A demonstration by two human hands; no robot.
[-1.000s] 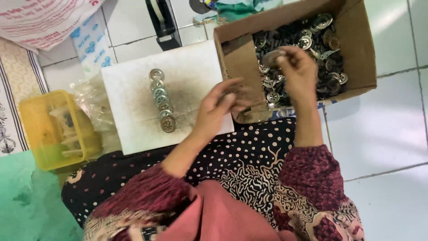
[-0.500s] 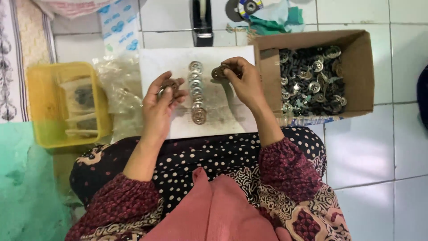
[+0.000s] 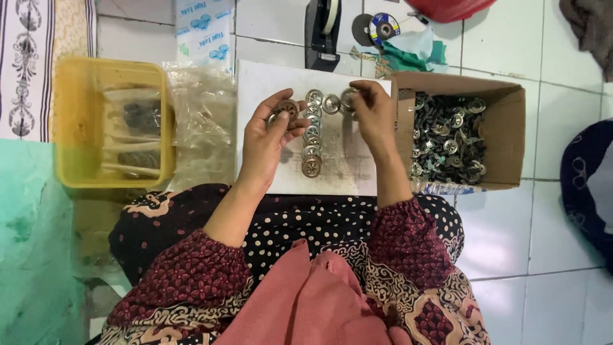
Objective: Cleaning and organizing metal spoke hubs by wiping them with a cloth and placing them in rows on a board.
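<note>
My left hand (image 3: 268, 137) grips a round metal disc (image 3: 285, 110) over the left part of a white board (image 3: 332, 169). A column of several similar metal discs (image 3: 311, 139) lies on the board between my hands. At the top of the board my right hand (image 3: 373, 115) pinches another metal disc (image 3: 349, 98), next to a loose disc (image 3: 331, 104). To the right stands an open cardboard box (image 3: 504, 137) filled with many metal discs (image 3: 447, 137).
A yellow plastic tray (image 3: 73, 115) with small bags sits at the left, clear plastic bags (image 3: 199, 124) beside it. A black tape dispenser (image 3: 322, 35), a grinding disc (image 3: 382, 29) and green cloth (image 3: 412, 57) lie beyond the board. White floor tiles extend to the right.
My right hand came out of the box to the board's top with a disc. My left hand lifted its disc higher. The view shifted, centring the board.
</note>
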